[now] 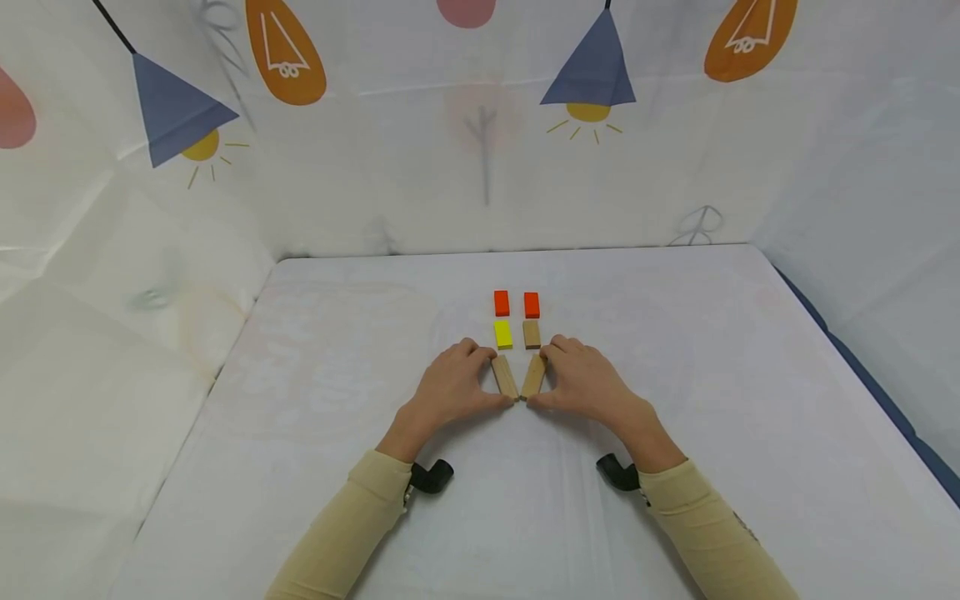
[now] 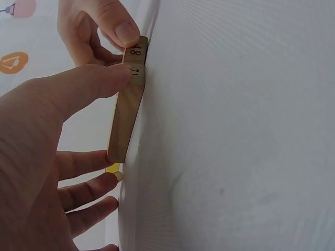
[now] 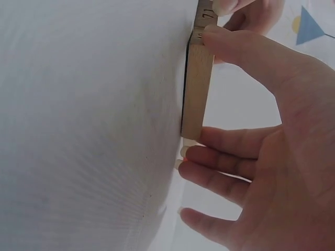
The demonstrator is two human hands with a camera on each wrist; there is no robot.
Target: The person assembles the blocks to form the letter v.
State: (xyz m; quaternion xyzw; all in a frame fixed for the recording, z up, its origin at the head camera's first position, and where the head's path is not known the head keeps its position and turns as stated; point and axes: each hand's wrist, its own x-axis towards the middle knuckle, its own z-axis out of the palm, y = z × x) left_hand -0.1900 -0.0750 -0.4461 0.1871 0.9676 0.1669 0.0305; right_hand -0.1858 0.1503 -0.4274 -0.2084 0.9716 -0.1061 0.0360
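My left hand (image 1: 456, 380) pinches a long wooden block (image 1: 505, 377) by its two ends, thumb at the near end and forefinger at the far end. In the same way my right hand (image 1: 591, 382) holds a second wooden block (image 1: 533, 377). Both blocks stand on their narrow sides, their near ends together and their far ends spread in a V. Dark printed numbers mark the near ends, partly covered by the thumbs in the wrist views. Just beyond the V lie a yellow block (image 1: 503, 335) and a short wooden block (image 1: 532, 335).
Two red blocks, a left one (image 1: 502, 303) and a right one (image 1: 532, 305), lie behind the yellow and short wooden blocks. White cloth covers the table (image 1: 360, 350). A white curtain (image 1: 420, 183) printed with lamps hangs along the back edge.
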